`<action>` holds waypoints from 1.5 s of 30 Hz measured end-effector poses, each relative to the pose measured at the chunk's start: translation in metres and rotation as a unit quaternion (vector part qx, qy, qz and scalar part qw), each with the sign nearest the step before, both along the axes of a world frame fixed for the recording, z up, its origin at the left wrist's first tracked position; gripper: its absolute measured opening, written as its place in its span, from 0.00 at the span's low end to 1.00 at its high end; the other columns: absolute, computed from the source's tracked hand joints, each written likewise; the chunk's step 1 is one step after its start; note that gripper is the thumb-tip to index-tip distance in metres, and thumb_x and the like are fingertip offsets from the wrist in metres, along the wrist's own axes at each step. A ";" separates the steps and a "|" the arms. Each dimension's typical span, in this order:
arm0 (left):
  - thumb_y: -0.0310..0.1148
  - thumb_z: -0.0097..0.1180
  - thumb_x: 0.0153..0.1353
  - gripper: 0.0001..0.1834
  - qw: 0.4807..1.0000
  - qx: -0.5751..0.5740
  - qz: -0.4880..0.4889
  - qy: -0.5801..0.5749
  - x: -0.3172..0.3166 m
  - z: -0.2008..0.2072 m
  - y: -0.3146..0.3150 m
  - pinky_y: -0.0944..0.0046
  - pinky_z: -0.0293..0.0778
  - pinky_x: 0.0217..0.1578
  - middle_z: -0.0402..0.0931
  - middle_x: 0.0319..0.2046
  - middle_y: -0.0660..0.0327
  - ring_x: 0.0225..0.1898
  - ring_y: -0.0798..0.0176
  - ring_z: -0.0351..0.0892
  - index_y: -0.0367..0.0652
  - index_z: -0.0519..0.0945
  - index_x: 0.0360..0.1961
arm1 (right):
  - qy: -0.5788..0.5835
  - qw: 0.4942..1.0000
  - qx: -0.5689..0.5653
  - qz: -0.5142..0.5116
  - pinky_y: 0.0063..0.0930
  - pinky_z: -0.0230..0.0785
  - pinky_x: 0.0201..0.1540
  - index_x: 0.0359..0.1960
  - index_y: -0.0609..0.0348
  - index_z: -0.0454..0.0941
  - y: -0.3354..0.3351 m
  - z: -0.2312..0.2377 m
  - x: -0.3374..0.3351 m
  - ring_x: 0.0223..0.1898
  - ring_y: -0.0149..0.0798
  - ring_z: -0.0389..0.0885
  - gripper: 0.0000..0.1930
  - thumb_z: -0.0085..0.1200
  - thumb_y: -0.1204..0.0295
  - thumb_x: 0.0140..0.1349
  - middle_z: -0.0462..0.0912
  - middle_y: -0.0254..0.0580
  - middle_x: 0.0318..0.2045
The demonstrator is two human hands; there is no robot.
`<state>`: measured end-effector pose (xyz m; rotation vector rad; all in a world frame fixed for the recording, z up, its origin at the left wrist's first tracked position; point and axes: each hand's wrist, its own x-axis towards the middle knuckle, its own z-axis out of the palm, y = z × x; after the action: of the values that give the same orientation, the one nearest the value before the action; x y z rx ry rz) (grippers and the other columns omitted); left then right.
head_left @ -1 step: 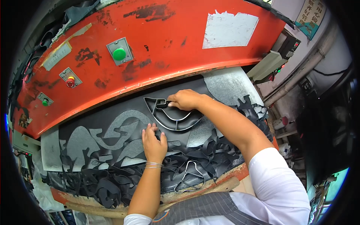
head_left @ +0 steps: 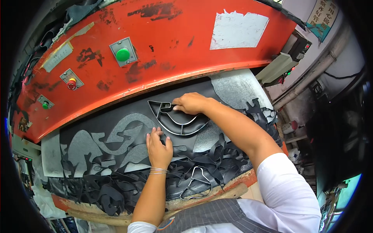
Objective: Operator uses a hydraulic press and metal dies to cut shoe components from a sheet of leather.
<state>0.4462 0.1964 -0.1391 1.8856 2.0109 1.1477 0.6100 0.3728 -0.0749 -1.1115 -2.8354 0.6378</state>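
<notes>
My right hand [head_left: 190,103] is closed on the upper edge of a curved metal cutting die [head_left: 182,129], a steel strip outline with cross braces and a pointed left end. The die rests on a dark sheet of leather-like material [head_left: 134,108]. My left hand [head_left: 158,149] lies with its fingers stretched out on the sheet, just left of and below the die, holding nothing. Left of that hand, curved cut-outs in the sheet bare the pale grey cutting board [head_left: 241,89]. A smaller metal die [head_left: 201,180] lies near the front edge.
Beyond the sheet stands the red press beam [head_left: 175,46], with a green button [head_left: 122,54] and a red button [head_left: 72,84]. Dark offcut strips [head_left: 110,196] pile along the front, above a wooden rail [head_left: 229,193]. A control box [head_left: 293,46] stands at the right.
</notes>
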 end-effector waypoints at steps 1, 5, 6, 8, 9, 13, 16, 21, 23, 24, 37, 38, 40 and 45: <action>0.30 0.56 0.55 0.15 1.000 0.001 -0.003 -0.001 -0.003 -0.002 0.002 0.45 0.52 0.66 0.75 0.52 0.44 0.61 0.43 0.67 0.38 0.70 0.42 | -0.007 1.000 -0.013 -0.006 0.46 0.69 0.49 0.49 0.50 0.78 0.001 -0.001 -0.005 0.45 0.53 0.80 0.17 0.47 0.55 0.67 0.83 0.49 0.39; 0.28 0.55 0.55 0.14 1.000 -0.014 -0.013 -0.010 -0.001 -0.002 0.007 0.47 0.50 0.67 0.75 0.53 0.43 0.63 0.44 0.66 0.38 0.69 0.41 | 0.019 0.999 -0.001 -0.032 0.44 0.67 0.53 0.51 0.49 0.77 0.003 -0.008 0.002 0.52 0.50 0.76 0.19 0.48 0.54 0.65 0.80 0.46 0.48; 0.27 0.55 0.55 0.14 1.000 -0.012 -0.011 -0.009 -0.001 0.000 0.007 0.48 0.50 0.67 0.75 0.53 0.43 0.63 0.45 0.66 0.39 0.68 0.41 | 0.016 0.999 -0.004 -0.034 0.44 0.67 0.53 0.51 0.49 0.77 0.004 -0.007 0.010 0.52 0.50 0.76 0.19 0.48 0.54 0.65 0.80 0.46 0.48; 0.28 0.55 0.55 0.15 1.000 -0.016 -0.014 0.003 -0.002 -0.001 0.009 0.45 0.50 0.67 0.74 0.54 0.43 0.63 0.44 0.65 0.38 0.69 0.43 | 0.191 0.969 0.147 -0.046 0.44 0.63 0.58 0.53 0.51 0.76 0.008 -0.006 0.040 0.57 0.50 0.72 0.22 0.52 0.54 0.63 0.77 0.46 0.53; 0.28 0.55 0.54 0.15 1.000 -0.018 -0.010 0.007 -0.005 0.002 0.008 0.45 0.50 0.67 0.73 0.55 0.42 0.63 0.44 0.65 0.38 0.69 0.43 | 0.225 0.961 0.120 -0.103 0.44 0.61 0.60 0.57 0.52 0.73 0.003 -0.003 0.055 0.58 0.51 0.71 0.26 0.54 0.53 0.61 0.76 0.48 0.54; 0.28 0.55 0.54 0.16 0.999 -0.040 -0.019 0.016 -0.003 0.007 0.011 0.46 0.48 0.67 0.70 0.58 0.42 0.65 0.44 0.63 0.38 0.69 0.44 | 0.243 0.943 -0.006 -0.227 0.43 0.52 0.67 0.68 0.54 0.57 -0.036 -0.036 0.125 0.65 0.53 0.64 0.47 0.66 0.50 0.48 0.71 0.55 0.60; 0.28 0.55 0.53 0.17 0.998 -0.050 -0.018 0.024 0.002 0.006 0.015 0.46 0.47 0.68 0.69 0.59 0.42 0.66 0.44 0.62 0.38 0.69 0.45 | 0.180 0.955 0.011 -0.237 0.46 0.40 0.71 0.68 0.61 0.54 -0.059 -0.051 0.124 0.67 0.49 0.61 0.54 0.71 0.52 0.42 0.69 0.53 0.62; 0.26 0.56 0.53 0.16 0.997 -0.057 -0.016 -0.045 -0.001 0.002 0.018 0.44 0.46 0.67 0.71 0.55 0.37 0.66 0.43 0.61 0.36 0.68 0.43 | 0.199 0.945 0.100 -0.241 0.45 0.50 0.69 0.63 0.61 0.65 -0.060 -0.064 0.109 0.63 0.47 0.68 0.44 0.69 0.57 0.44 0.74 0.53 0.57; 0.24 0.56 0.52 0.16 0.995 -0.055 -0.021 -0.086 -0.002 -0.001 0.020 0.45 0.44 0.67 0.71 0.55 0.37 0.67 0.43 0.60 0.36 0.68 0.42 | 0.214 0.939 0.116 -0.242 0.44 0.53 0.68 0.61 0.62 0.67 -0.057 -0.065 0.109 0.62 0.47 0.69 0.42 0.69 0.57 0.44 0.75 0.52 0.56; 0.23 0.56 0.52 0.16 0.994 -0.051 -0.023 -0.091 -0.003 -0.003 0.021 0.45 0.44 0.67 0.71 0.55 0.37 0.67 0.43 0.59 0.36 0.68 0.42 | 0.226 0.935 0.133 -0.238 0.43 0.55 0.67 0.59 0.62 0.69 -0.056 -0.067 0.108 0.61 0.46 0.71 0.40 0.69 0.57 0.44 0.77 0.52 0.54; 0.17 0.51 0.53 0.18 0.975 -0.084 -0.049 -0.200 -0.004 -0.003 0.029 0.52 0.40 0.69 0.54 0.65 0.33 0.68 0.47 0.58 0.37 0.63 0.45 | 0.273 0.912 0.226 -0.207 0.43 0.70 0.57 0.45 0.61 0.78 -0.054 -0.068 0.114 0.48 0.49 0.80 0.33 0.72 0.56 0.37 0.82 0.49 0.45; 0.16 0.50 0.53 0.17 0.976 -0.102 -0.044 -0.188 -0.006 -0.002 0.027 0.54 0.43 0.68 0.54 0.65 0.32 0.69 0.47 0.56 0.37 0.62 0.44 | 0.276 0.911 0.226 -0.206 0.43 0.70 0.57 0.45 0.61 0.78 -0.057 -0.070 0.117 0.48 0.49 0.80 0.33 0.72 0.56 0.37 0.82 0.49 0.45; 0.14 0.46 0.52 0.17 0.968 -0.089 -0.045 -0.230 -0.004 -0.002 0.026 0.63 0.50 0.64 0.56 0.65 0.37 0.66 0.52 0.59 0.39 0.61 0.41 | 0.273 0.925 0.207 -0.163 0.40 0.71 0.55 0.42 0.60 0.78 -0.061 -0.072 0.122 0.45 0.45 0.81 0.29 0.69 0.55 0.40 0.83 0.46 0.41; 0.15 0.47 0.52 0.16 0.967 -0.081 -0.053 -0.236 -0.006 -0.001 0.029 0.60 0.51 0.64 0.59 0.63 0.39 0.63 0.53 0.61 0.39 0.60 0.40 | 0.283 0.927 0.205 -0.140 0.40 0.72 0.55 0.40 0.61 0.79 -0.057 -0.064 0.122 0.44 0.43 0.82 0.28 0.69 0.56 0.38 0.83 0.45 0.39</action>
<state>0.4402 0.2257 -0.1406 1.4496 1.6643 1.2202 0.7316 0.3161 -0.1392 -1.0179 -2.1308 0.2620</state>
